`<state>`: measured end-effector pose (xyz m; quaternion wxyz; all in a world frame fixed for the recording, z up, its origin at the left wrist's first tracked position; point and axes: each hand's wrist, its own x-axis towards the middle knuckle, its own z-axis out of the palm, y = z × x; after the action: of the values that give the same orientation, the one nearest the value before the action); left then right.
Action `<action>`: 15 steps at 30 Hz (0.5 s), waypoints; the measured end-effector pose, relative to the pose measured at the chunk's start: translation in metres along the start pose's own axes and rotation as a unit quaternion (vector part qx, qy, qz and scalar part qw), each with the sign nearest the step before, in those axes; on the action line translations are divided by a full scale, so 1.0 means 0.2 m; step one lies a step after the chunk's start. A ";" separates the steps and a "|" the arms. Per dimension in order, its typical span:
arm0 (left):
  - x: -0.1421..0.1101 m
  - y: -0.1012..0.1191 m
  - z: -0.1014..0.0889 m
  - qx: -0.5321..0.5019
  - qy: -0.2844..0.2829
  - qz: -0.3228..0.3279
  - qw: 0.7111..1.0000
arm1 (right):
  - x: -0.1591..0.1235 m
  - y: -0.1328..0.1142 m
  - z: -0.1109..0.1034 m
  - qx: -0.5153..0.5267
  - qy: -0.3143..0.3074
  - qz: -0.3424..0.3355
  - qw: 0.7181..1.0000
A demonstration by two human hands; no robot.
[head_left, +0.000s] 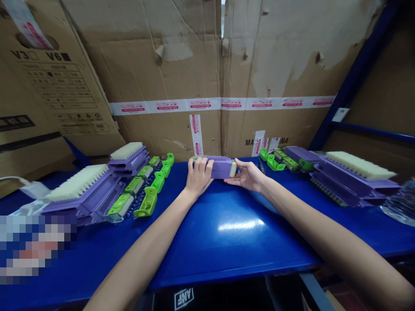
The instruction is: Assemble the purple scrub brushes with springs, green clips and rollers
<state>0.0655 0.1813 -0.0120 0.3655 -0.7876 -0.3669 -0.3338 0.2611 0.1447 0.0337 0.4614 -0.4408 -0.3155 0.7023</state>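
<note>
A purple plastic housing [222, 167] is held level at the back middle of the blue table. My left hand [198, 175] wraps over its left end, fingers bent across the top. At the other end, my right hand [248, 175] has its thumb above and its fingers below, around a pale cream block [233, 168] at the housing's end. A bit of green shows at the housing's left end, by my left fingertips. My left palm hides part of the housing's front.
Left stand purple housings [94, 190] with cream ribbed filters [79, 181], clear-and-green parts [120, 205] and green brackets [147, 202]. Right are stacked purple housings [353, 177], more green brackets [275, 163] and a dark slender tool [261, 166]. Cardboard [168, 77] walls the back; a blue post [353, 77] rises right.
</note>
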 end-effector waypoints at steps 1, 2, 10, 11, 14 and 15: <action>0.00 0.00 0.00 0.001 0.009 0.002 1.000 | 0.00 0.00 0.00 0.001 0.001 0.002 1.000; 0.00 0.00 0.01 0.000 0.017 0.005 1.000 | 0.00 0.00 0.00 0.001 0.001 0.003 1.000; 0.00 -0.01 0.01 -0.047 -0.011 -0.014 0.999 | 0.00 -0.01 -0.02 -0.017 -0.013 0.031 0.999; 0.00 -0.01 0.01 -0.052 -0.016 -0.020 0.998 | 0.00 -0.01 -0.02 -0.018 -0.016 0.029 0.999; 0.00 -0.01 0.00 -0.049 -0.016 -0.024 0.998 | 0.01 0.00 -0.01 -0.022 -0.009 0.018 1.000; 0.00 -0.01 0.00 -0.044 -0.012 -0.021 0.999 | 0.01 0.00 -0.01 -0.025 -0.006 0.014 1.000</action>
<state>0.0640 0.1831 -0.0108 0.3189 -0.7989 -0.3733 -0.3475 0.2615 0.1467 0.0317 0.4389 -0.4522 -0.3293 0.7031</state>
